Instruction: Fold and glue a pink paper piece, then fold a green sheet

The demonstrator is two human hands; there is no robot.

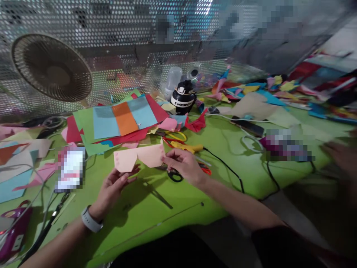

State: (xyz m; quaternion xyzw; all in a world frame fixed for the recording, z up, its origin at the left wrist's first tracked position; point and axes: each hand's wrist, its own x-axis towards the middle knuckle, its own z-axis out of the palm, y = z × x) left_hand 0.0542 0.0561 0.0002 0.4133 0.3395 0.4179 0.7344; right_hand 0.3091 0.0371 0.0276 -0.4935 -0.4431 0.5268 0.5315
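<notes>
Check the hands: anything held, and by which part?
Both hold one pink paper cutout: left hand at its lower left edge, right hand pinching its right end.

fan (51,67), coloured paper stack (122,121), black bottle (183,97), yellow glue gun (186,146)

We've got a table (228,178) w/ a green cover. On it: a stack of coloured paper sheets (119,121) at back left, more paper scraps (16,163) far left, scissors (174,173) near the middle, a yellow tool (185,146) w/ a black cable (223,163), a black bottle (183,97), a phone (247,126) and a purple item (12,230) at the left edge.
</notes>
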